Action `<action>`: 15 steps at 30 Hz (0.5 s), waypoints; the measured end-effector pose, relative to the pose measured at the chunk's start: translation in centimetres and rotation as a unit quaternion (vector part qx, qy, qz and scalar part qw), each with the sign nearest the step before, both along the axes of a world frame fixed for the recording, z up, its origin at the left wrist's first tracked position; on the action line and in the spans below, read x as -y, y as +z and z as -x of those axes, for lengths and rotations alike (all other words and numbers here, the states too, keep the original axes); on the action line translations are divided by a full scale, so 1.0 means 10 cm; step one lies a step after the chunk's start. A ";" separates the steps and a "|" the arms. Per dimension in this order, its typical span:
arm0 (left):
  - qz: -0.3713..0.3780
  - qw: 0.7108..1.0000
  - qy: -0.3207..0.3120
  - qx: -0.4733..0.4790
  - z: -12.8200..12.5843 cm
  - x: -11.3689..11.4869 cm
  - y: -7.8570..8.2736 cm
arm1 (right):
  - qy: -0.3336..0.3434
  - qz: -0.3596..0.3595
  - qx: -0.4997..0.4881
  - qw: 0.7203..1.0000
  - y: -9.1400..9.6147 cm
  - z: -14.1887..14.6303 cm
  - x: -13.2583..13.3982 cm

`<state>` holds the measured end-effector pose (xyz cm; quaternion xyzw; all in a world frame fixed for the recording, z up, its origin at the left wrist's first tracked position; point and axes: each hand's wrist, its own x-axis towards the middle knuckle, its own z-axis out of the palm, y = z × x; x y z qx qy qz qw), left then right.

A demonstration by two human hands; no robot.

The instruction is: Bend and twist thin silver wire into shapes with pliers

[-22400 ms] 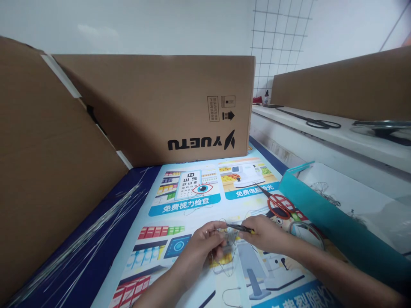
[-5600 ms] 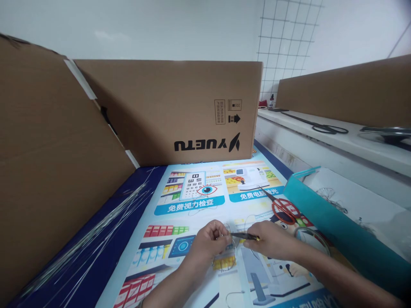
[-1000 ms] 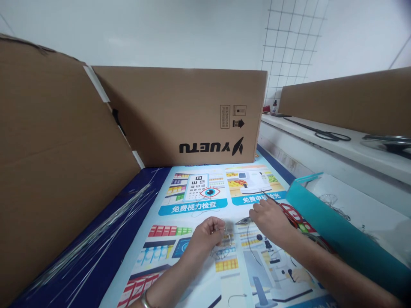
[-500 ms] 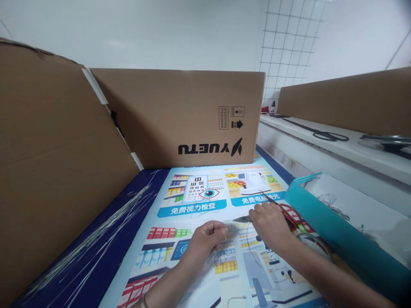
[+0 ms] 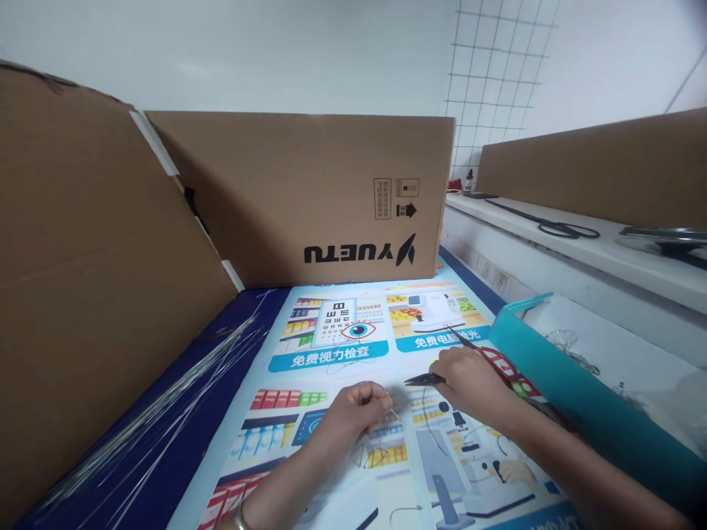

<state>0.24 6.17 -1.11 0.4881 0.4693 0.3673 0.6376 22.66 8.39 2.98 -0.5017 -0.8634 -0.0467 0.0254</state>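
Observation:
My left hand [image 5: 361, 408] is closed in a pinch on a thin wire [image 5: 395, 415], whose short end pokes out past the fingertips. Below those fingers is a loose tangle of fine wire [image 5: 371, 455], hard to make out against the printed surface. Wrapped in my right hand [image 5: 469, 383] is a pair of pliers [image 5: 424, 380]; the dark jaws point left, slightly parted, a short way from the left fingertips. Behind the right hand lies another tool with a dark pointed tip [image 5: 462, 338] and reddish handles, partly hidden. A curved wire [image 5: 434, 427] runs below the pliers.
A teal box [image 5: 552, 368] with wire pieces inside stands at right. Long straight wires [image 5: 182, 405] lie along the left. Cardboard panels [image 5: 265, 184] wall the left and back. Black scissors [image 5: 563, 228] rest on the white ledge [image 5: 618, 254].
The plier jaws have parted and drawn slightly away from my left hand. The wire end at my left fingertips now points down and right. The view has shifted a little.

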 end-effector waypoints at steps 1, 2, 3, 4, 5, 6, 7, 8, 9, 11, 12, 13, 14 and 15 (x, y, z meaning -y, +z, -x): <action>-0.005 1.000 -0.006 -0.002 -0.01 0.00 0.00 | 0.007 0.011 -0.003 1.000 0.01 0.01 0.01; -0.011 1.000 -0.011 -0.003 -0.01 0.00 0.00 | 0.014 0.021 -0.006 1.000 0.01 0.03 0.01; -0.015 1.000 -0.016 -0.005 -0.02 -0.01 0.00 | 0.021 0.029 -0.009 0.999 0.01 0.04 0.02; -0.017 1.000 -0.017 -0.007 -0.02 -0.01 -0.01 | 0.027 0.033 -0.011 0.999 0.01 0.06 0.03; -0.017 1.000 -0.017 -0.009 -0.03 -0.01 -0.02 | 0.029 0.035 -0.011 0.999 0.01 0.08 0.04; -0.016 1.000 -0.017 -0.010 -0.03 -0.02 -0.03 | 0.029 0.036 -0.008 0.999 0.01 0.09 0.05; -0.016 1.000 -0.015 -0.011 -0.03 -0.02 -0.04 | 0.025 0.036 -0.004 0.999 0.01 0.10 0.06; -0.017 1.000 -0.013 -0.011 -0.03 -0.02 -0.04 | 0.022 0.038 0.001 0.999 0.01 0.11 0.06; -0.018 1.000 -0.012 -0.011 -0.03 -0.02 -0.04 | 0.020 0.042 0.006 0.999 0.02 0.12 0.06; -0.017 1.000 -0.014 -0.016 -0.03 -0.02 -0.04 | 0.019 0.052 0.015 0.998 0.03 0.13 0.06; -0.018 1.000 -0.015 -0.019 -0.03 -0.02 -0.03 | 0.020 0.058 0.018 0.998 0.03 0.13 0.06; -0.020 0.999 -0.020 -0.023 -0.03 -0.01 -0.02 | 0.020 0.063 0.021 0.998 0.03 0.14 0.06; -0.022 0.999 -0.025 -0.026 -0.03 -0.01 -0.01 | 0.020 0.067 0.022 0.997 0.03 0.14 0.07; -0.026 0.999 -0.029 -0.028 -0.03 -0.01 0.00 | 0.018 0.070 0.023 0.997 0.03 0.14 0.07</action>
